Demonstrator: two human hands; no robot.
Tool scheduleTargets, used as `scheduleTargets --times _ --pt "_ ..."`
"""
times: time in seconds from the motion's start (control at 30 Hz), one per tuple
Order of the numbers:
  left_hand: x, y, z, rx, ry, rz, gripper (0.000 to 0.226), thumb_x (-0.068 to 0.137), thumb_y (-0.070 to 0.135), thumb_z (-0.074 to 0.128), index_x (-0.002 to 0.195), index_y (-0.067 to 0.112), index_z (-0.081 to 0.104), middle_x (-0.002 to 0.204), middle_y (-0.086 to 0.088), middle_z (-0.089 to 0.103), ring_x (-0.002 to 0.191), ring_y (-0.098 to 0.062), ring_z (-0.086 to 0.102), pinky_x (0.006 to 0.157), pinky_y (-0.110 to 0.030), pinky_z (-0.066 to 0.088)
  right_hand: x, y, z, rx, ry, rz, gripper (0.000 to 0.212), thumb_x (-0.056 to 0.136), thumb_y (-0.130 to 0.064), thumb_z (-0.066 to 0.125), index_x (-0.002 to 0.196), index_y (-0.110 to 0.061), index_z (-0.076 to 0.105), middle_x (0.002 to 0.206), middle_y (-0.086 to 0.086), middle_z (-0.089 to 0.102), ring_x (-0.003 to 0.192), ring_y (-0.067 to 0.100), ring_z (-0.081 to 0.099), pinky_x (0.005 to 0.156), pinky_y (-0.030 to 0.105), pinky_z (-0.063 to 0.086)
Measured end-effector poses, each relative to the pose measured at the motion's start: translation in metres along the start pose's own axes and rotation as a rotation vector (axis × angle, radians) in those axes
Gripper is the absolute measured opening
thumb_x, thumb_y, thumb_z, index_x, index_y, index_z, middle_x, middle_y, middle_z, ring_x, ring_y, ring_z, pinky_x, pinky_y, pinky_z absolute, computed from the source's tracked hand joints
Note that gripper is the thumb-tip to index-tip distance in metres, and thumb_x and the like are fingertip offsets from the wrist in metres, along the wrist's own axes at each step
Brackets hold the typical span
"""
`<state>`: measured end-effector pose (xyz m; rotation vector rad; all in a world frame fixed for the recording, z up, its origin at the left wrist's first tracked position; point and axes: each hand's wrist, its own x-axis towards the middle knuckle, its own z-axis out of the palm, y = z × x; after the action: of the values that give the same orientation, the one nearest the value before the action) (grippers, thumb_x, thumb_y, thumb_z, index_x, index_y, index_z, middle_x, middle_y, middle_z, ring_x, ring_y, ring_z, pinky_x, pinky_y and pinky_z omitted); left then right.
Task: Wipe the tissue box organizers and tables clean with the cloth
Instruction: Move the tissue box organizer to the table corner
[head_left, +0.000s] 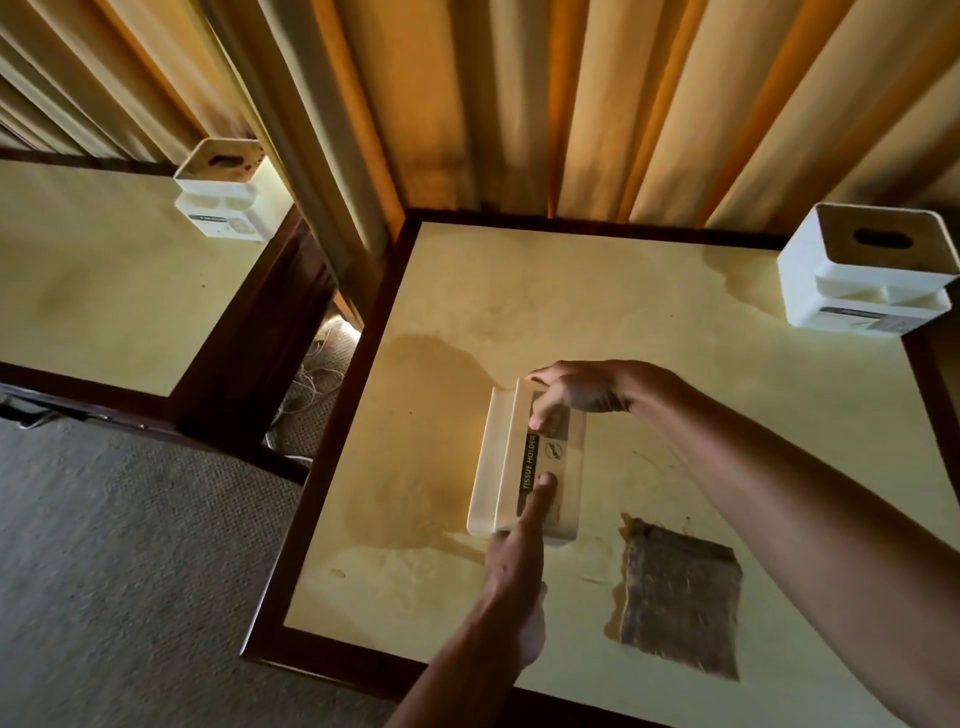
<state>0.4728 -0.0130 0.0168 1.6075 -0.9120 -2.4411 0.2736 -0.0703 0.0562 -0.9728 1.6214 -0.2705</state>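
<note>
A white tissue box organizer (506, 467) labelled "TISSUE HOLDER" lies on its side near the middle of the cream table (649, 322). My left hand (514, 566) holds its near end, with the thumb lying on the label. My right hand (571, 389) grips the far end, fingers curled over the edge. A dark brown folded cloth (680, 597) lies flat on the table to the right of the organizer, touched by neither hand. Wet streaks show on the tabletop around both.
A second white organizer (867, 270) stands at the table's back right corner. A third organizer (228, 189) sits on the neighbouring table (104, 291) to the left. Curtains hang behind; carpet and loose cables fill the gap between the tables.
</note>
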Motion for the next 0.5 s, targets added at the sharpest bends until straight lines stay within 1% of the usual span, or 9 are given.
scheduleTargets --times 0.1,0.17,0.2,0.3,0.33,0.37,0.4,0.43,0.5 --pt "0.003 0.003 -0.002 -0.007 -0.026 0.018 0.043 0.079 0.058 0.065 0.112 0.032 0.055 0.111 0.007 0.063 0.113 -0.017 0.049 0.116 -0.059 0.020 0.006 0.008 -0.005 -0.008 0.017 0.005 0.113 0.049 -0.055 0.069 0.146 -0.008 0.035 0.140 0.018 0.050 0.124 0.030 0.050 0.106 0.050 0.040" --pt "0.002 0.009 -0.004 0.017 -0.024 0.058 0.035 0.084 0.052 0.065 0.107 0.028 0.055 0.108 0.005 0.062 0.103 -0.013 0.051 0.112 -0.055 0.028 0.003 0.009 -0.007 0.006 0.044 0.012 0.109 0.051 -0.058 0.069 0.145 -0.012 0.036 0.142 0.014 0.049 0.128 0.031 0.047 0.108 0.053 0.037" --pt "0.001 0.014 -0.004 0.035 -0.021 0.082 0.032 0.086 0.049 0.066 0.104 0.026 0.054 0.105 0.005 0.062 0.098 -0.010 0.051 0.106 -0.049 0.035 -0.001 0.008 -0.009 0.020 0.054 0.009 0.101 0.057 -0.055 0.070 0.143 -0.012 0.039 0.135 0.012 0.053 0.127 0.031 0.049 0.105 0.050 0.040" --pt "0.003 0.036 -0.007 0.141 -0.050 0.193 0.029 0.088 0.041 0.067 0.111 0.026 0.058 0.099 0.007 0.068 0.090 -0.005 0.059 0.076 -0.026 0.045 -0.012 0.009 -0.018 0.104 0.065 -0.072 0.042 0.086 -0.027 0.063 0.122 -0.012 0.051 0.106 0.004 0.065 0.102 0.023 0.061 0.083 0.034 0.048" --pt "0.005 0.046 -0.009 0.175 -0.064 0.240 0.028 0.088 0.038 0.067 0.113 0.027 0.059 0.096 0.010 0.071 0.087 -0.002 0.063 0.067 -0.021 0.046 -0.016 0.008 -0.021 0.136 0.087 -0.107 0.035 0.086 -0.025 0.062 0.118 -0.015 0.052 0.103 0.004 0.066 0.099 0.021 0.062 0.081 0.032 0.048" --pt "0.009 0.057 -0.012 0.209 -0.082 0.295 0.026 0.088 0.033 0.067 0.112 0.028 0.060 0.094 0.013 0.073 0.082 0.003 0.066 0.062 -0.017 0.048 -0.018 0.008 -0.025 0.172 0.132 -0.149 0.037 0.083 -0.026 0.063 0.117 -0.016 0.053 0.104 0.005 0.067 0.099 0.021 0.063 0.081 0.033 0.049" --pt "0.013 0.069 -0.015 0.247 -0.105 0.358 0.026 0.089 0.027 0.068 0.114 0.028 0.060 0.095 0.012 0.074 0.080 0.005 0.067 0.060 -0.013 0.050 -0.017 0.008 -0.028 0.222 0.179 -0.190 0.041 0.080 -0.025 0.065 0.118 -0.017 0.054 0.107 0.007 0.068 0.100 0.022 0.064 0.083 0.034 0.051" --pt "0.020 0.083 -0.019 0.289 -0.136 0.429 0.030 0.089 0.019 0.068 0.118 0.025 0.061 0.102 0.009 0.075 0.085 0.004 0.068 0.063 -0.010 0.050 -0.015 0.009 -0.029 0.285 0.221 -0.234 0.043 0.080 -0.022 0.066 0.121 -0.016 0.054 0.110 0.008 0.068 0.103 0.023 0.064 0.086 0.035 0.053" --pt "0.034 0.112 -0.026 0.367 -0.224 0.568 0.045 0.087 0.001 0.068 0.129 0.013 0.058 0.117 -0.001 0.073 0.102 -0.009 0.068 0.078 -0.017 0.053 -0.008 0.012 -0.030 0.407 0.293 -0.317 0.052 0.080 -0.019 0.070 0.128 -0.020 0.050 0.114 0.007 0.069 0.109 0.022 0.064 0.089 0.034 0.054"
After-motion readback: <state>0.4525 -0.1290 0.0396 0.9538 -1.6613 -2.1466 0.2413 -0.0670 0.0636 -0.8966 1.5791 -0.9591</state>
